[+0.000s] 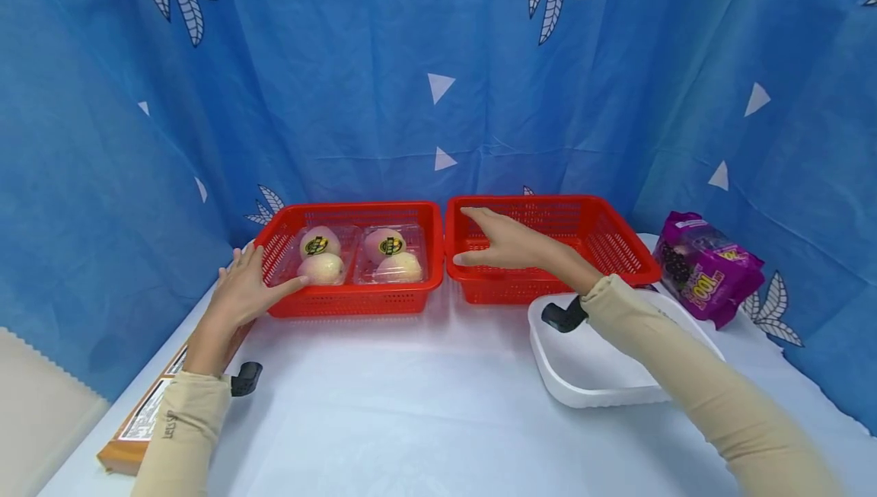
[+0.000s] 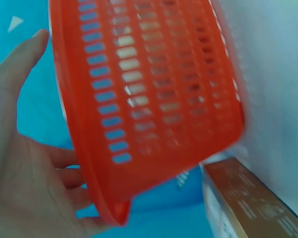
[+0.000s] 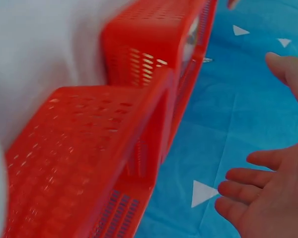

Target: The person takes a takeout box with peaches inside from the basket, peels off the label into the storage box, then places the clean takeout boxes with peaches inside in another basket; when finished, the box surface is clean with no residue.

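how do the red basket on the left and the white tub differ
The left basket is red, while the tub is white. The basket's walls are full of slots; the tub's look solid. The basket holds two clear packs of fruit; the tub shows nothing inside where visible. Both are open-topped.

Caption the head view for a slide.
Left hand at a red basket of packed fruit; right hand over the second red basket.

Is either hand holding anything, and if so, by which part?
Nothing appears held: the left hand is open at the left red basket, contact unclear; the right hand is open and empty.
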The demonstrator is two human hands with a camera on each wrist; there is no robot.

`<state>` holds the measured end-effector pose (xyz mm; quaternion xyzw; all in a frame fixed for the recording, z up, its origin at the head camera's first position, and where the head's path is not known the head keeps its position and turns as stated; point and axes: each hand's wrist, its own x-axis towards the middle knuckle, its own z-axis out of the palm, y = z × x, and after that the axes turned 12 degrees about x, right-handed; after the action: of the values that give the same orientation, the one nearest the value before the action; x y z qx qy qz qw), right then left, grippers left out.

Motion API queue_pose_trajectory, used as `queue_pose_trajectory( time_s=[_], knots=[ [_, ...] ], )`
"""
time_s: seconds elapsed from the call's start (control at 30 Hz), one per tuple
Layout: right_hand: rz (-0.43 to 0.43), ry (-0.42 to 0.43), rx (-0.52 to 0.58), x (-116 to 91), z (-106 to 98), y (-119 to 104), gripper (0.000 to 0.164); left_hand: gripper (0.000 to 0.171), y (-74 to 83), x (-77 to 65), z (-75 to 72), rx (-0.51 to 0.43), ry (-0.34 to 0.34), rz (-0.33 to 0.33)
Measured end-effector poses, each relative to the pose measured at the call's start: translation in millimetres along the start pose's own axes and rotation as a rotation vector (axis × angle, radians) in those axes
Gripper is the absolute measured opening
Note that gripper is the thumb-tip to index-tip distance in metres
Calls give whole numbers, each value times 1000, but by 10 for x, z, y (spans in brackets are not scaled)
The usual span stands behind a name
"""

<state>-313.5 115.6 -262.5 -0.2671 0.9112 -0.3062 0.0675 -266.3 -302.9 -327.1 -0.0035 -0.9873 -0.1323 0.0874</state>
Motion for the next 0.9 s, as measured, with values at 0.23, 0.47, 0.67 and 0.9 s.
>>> queue_pose_trajectory(
  time_s=[0.23, 0.47, 0.67, 0.9],
  knots=[
    [8, -120, 51, 402, -3, -143, 92, 116, -164, -2, 14, -41, -84, -19],
    [84, -206, 86, 770, 111, -248, 83, 115, -318, -38, -10, -102, -143, -42],
    [111, -234, 145, 987, 241, -328, 77, 110, -377, -28, 15, -193, -131, 12],
    [169, -220, 263, 1142, 410, -346, 77, 114, -386, -30, 33, -197, -131, -13]
  ],
)
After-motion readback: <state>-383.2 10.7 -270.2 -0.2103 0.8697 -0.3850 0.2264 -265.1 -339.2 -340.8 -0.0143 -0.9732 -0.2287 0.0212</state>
